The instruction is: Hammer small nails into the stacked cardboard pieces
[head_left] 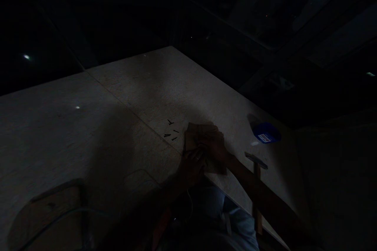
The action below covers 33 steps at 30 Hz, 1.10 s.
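The picture is very dark. A brown, flat, layered stack (203, 128), of wood or cardboard, lies near the edge of the pale table. Over it my left hand (193, 164) and my right hand (215, 147) come together, almost touching. The fingers of both look bent and closed; what they pinch, if anything, is lost in shadow. Several dark nails or screws (167, 135) lie loose just left of the stack. To the right, a hammer (257, 176) with a wooden handle rests beside my right forearm.
A blue container (266, 133) with a white label stands on the right side of the table (153, 86). A seam crosses the tabletop diagonally. At the lower left is a chair-like shape (53, 215) with a dark frame. Beyond the table everything is nearly black.
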### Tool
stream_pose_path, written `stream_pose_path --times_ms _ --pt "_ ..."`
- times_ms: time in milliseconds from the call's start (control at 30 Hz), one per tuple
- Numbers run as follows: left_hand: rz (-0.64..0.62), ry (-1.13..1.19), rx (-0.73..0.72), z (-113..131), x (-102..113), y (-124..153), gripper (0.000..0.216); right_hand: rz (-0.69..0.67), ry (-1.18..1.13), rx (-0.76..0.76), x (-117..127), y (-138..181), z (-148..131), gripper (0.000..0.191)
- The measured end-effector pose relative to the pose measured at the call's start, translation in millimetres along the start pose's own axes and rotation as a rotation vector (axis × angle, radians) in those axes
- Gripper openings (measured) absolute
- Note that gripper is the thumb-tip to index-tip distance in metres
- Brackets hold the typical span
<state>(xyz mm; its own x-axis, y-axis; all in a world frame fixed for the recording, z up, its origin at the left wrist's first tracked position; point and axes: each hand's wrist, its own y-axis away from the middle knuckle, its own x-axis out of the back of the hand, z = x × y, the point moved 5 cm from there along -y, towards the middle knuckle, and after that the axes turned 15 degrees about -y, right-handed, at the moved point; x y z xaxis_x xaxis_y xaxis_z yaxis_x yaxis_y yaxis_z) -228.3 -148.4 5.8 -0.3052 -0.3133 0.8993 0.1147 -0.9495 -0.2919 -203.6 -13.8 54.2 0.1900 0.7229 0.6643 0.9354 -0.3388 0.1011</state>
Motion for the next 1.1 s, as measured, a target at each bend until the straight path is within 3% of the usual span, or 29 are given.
stream_pose_path --times_ms 400,533,867,1100 --pt "0.005 -0.022 0.001 0 -3 0 0.047 -0.041 -0.046 0.112 4 10 8 0.026" --pt "-0.015 -0.008 -0.001 1 -1 -1 0.044 0.040 -0.106 0.073 13 14 15 0.030" --pt "0.003 -0.023 0.000 0 1 -2 0.043 0.387 -0.272 -0.078 15 20 24 0.027" --pt "0.003 -0.009 -0.008 1 -2 -3 0.038 0.362 -0.331 -0.095 8 -8 12 0.021"
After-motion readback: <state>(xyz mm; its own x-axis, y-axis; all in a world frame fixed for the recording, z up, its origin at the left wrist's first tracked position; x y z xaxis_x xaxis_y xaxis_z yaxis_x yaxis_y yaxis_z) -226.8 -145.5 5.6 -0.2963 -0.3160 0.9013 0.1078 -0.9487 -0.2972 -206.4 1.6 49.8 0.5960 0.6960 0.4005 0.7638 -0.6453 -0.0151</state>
